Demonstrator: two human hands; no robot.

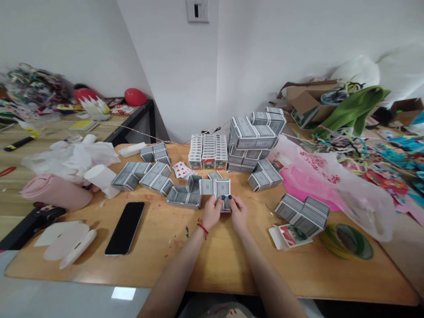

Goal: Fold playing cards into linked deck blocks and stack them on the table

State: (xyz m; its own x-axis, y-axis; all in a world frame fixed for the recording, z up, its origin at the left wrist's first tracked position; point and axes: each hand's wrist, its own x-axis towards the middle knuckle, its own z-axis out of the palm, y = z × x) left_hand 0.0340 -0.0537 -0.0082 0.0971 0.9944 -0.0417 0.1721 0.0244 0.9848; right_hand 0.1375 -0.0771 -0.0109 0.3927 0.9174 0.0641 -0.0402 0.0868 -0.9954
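My left hand [211, 213], with a red string bracelet at its wrist, pinches the near edge of grey-backed playing cards [222, 188]. My right hand [239, 213] grips the same cards from the other side, thumbs close together. The cards are joined into a stepped, L-like shape; its underside is hidden. Just left of it an open-topped card block [183, 195] sits on the table. Loose playing cards [182, 170], one showing red hearts, lie behind that block. Directly beyond my hands, rows of card boxes [208, 152] stand side by side.
Card blocks are stacked [251, 137] at the back right, with more blocks [132, 175] to the left. A black phone [125, 228] lies front left. At right are an opened card box [291, 235], a tape roll [347, 242] and a pink-and-clear plastic bag [318, 176].
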